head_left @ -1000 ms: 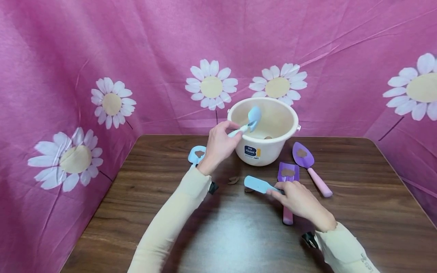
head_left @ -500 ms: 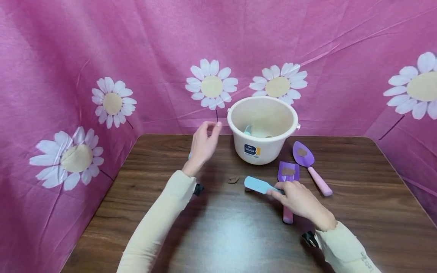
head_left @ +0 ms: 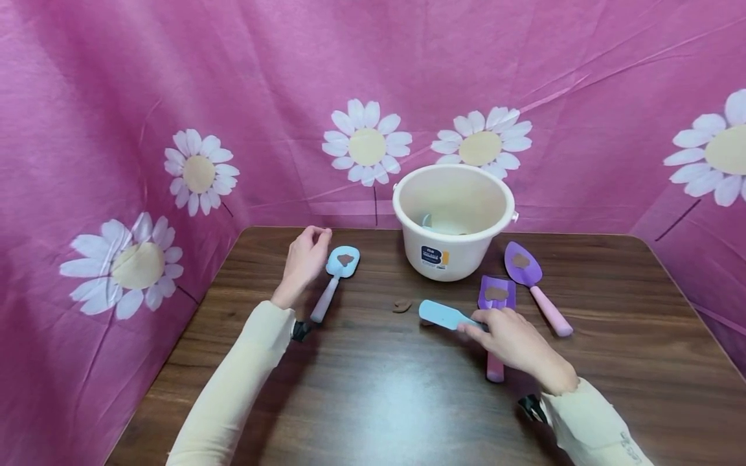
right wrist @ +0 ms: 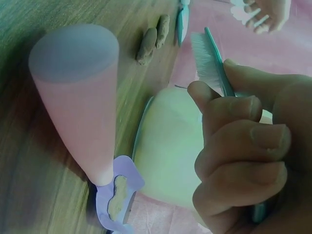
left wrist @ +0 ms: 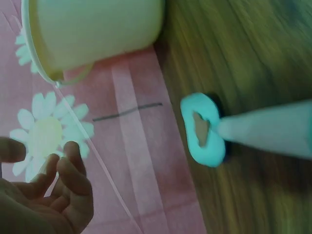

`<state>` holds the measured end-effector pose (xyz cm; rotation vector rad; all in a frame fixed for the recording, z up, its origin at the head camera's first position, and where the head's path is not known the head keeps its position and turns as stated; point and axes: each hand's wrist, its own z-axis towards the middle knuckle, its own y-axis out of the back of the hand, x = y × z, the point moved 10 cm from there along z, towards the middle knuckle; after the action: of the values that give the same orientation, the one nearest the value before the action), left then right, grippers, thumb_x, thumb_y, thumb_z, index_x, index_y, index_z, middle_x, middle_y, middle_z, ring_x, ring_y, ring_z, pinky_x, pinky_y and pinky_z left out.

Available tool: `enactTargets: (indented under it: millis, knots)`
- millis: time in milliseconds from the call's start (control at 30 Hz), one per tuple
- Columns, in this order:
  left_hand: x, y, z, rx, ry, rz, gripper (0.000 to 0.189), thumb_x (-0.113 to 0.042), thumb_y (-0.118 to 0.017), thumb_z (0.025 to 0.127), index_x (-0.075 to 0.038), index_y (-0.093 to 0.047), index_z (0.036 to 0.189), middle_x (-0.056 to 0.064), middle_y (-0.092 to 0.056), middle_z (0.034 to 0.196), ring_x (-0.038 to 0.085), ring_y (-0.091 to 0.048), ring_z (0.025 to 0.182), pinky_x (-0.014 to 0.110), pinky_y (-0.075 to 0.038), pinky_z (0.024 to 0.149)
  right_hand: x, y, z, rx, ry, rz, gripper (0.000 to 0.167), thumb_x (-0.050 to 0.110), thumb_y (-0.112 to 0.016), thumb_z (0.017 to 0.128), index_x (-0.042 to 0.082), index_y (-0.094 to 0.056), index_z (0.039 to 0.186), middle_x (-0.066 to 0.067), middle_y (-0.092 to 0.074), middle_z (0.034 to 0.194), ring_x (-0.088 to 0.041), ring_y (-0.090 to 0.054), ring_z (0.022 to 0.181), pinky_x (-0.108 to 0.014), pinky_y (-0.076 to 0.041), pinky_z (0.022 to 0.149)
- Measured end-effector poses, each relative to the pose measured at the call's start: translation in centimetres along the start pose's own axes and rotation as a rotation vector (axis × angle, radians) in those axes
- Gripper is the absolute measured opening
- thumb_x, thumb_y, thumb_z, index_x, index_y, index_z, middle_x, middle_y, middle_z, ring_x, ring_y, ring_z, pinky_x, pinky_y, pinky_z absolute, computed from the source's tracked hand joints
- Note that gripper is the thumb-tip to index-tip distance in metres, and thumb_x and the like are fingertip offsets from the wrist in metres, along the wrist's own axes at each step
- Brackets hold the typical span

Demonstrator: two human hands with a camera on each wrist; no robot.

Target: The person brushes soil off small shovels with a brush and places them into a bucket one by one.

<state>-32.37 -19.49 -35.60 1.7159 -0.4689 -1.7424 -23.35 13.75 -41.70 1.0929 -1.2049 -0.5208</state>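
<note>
My right hand grips a light blue brush above the table; white bristles show in the right wrist view. Beneath that hand lies a purple scoop with a pink handle and a brown patch on its blade. My left hand holds nothing, its fingers loosely bent, just left of a light blue shovel that also bears a brown patch. A white bucket stands at the back, with part of a light blue trowel visible inside; the rest is hidden.
Brown lumps lie on the wooden table, partly under the brush. A purple trowel with a pink handle rests right of the bucket. A pink cloth with white flowers hangs behind and along the sides.
My left hand has let go of the light blue trowel, which is now inside the bucket, and has moved left beside the blue shovel. My right hand still holds the brush in place.
</note>
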Motion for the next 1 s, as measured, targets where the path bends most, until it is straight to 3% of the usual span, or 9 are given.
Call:
enactTargets:
  millis: [133, 300, 633, 833, 1000]
  knots:
    - [1.5, 0.0, -0.1, 0.032, 0.01, 0.098, 0.037, -0.039, -0.045, 0.096, -0.01, -0.061, 0.113, 0.011, -0.065, 0.106, 0.027, -0.06, 0.1, 0.041, -0.048, 0.089, -0.1, 0.2, -0.2, -0.007, -0.001, 0.002, 0.032, 0.04, -0.059, 0.093, 0.02, -0.055, 0.069, 0.007, -0.039, 0.058, -0.007, -0.039, 0.053, -0.022, -0.034, 0.05]
    - [3.4, -0.9, -0.4, 0.068, 0.014, 0.168, 0.033, -0.033, -0.049, 0.093, -0.007, -0.062, 0.109, 0.011, -0.066, 0.101, 0.027, -0.061, 0.096, 0.04, -0.049, 0.084, -0.2, 0.4, -0.3, -0.004, -0.011, 0.008, 0.032, 0.041, -0.059, 0.093, 0.02, -0.055, 0.069, 0.007, -0.04, 0.059, -0.008, -0.039, 0.054, -0.023, -0.034, 0.051]
    - [7.8, -4.3, -1.7, 0.223, 0.11, 0.268, 0.038, -0.032, -0.058, 0.091, -0.001, -0.059, 0.113, 0.015, -0.066, 0.109, 0.027, -0.062, 0.098, 0.04, -0.052, 0.085, -0.5, 0.5, -0.5, 0.0, -0.015, 0.021, 0.032, 0.044, -0.057, 0.094, 0.02, -0.061, 0.074, 0.007, -0.044, 0.061, -0.008, -0.041, 0.056, -0.023, -0.036, 0.053]
    - [8.7, -5.6, -2.5, 0.296, 0.137, 0.298, 0.038, -0.031, -0.065, 0.087, 0.0, -0.059, 0.108, 0.012, -0.064, 0.096, 0.022, -0.059, 0.085, 0.032, -0.05, 0.073, -0.6, 0.3, -0.5, 0.01, -0.018, 0.023, 0.033, 0.045, -0.057, 0.094, 0.019, -0.062, 0.075, 0.007, -0.044, 0.061, -0.008, -0.041, 0.056, -0.023, -0.035, 0.053]
    - [8.8, -6.3, -2.6, 0.325, 0.123, 0.329, 0.036, -0.029, -0.068, 0.086, 0.0, -0.06, 0.104, 0.011, -0.062, 0.094, 0.022, -0.056, 0.084, 0.035, -0.05, 0.077, -0.6, 0.2, -0.5, 0.012, -0.012, 0.02, 0.032, 0.045, -0.056, 0.094, 0.02, -0.063, 0.076, 0.008, -0.045, 0.06, -0.007, -0.041, 0.056, -0.024, -0.036, 0.054]
